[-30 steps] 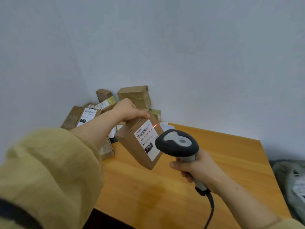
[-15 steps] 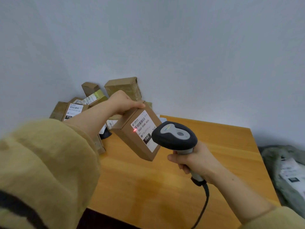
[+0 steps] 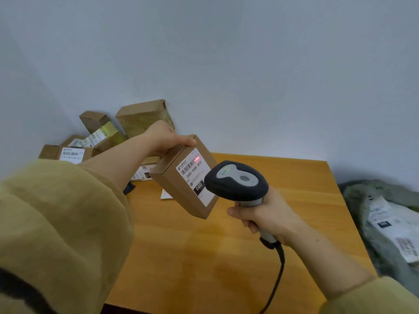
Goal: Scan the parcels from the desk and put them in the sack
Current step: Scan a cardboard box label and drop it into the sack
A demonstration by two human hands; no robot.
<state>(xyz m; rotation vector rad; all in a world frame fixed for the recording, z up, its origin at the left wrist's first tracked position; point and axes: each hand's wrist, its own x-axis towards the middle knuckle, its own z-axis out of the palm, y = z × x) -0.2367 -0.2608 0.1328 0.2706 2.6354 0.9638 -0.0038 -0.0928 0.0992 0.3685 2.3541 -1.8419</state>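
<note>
My left hand [image 3: 164, 139] grips the top end of a small brown cardboard parcel [image 3: 174, 189], held tilted above the wooden desk [image 3: 226, 257]. Its white label with a barcode faces me, and a red laser spot sits on the barcode's upper right end. My right hand [image 3: 264, 215] holds the handle of a black and grey barcode scanner [image 3: 237, 181], whose head points at the label and covers the parcel's right edge. A grey-green sack [image 3: 371, 200] lies to the right of the desk with labelled parcels in it.
Several more brown parcels [image 3: 140, 117] are piled in the desk's far left corner against the wall. The scanner's black cable [image 3: 275, 282] hangs down toward the desk's near edge. A scrap of white paper [image 3: 165, 195] lies under the held parcel.
The red laser spot has moved from the left part of the label to the barcode's upper right end. The view has shifted, showing more of the sack. Both hands keep their holds.
</note>
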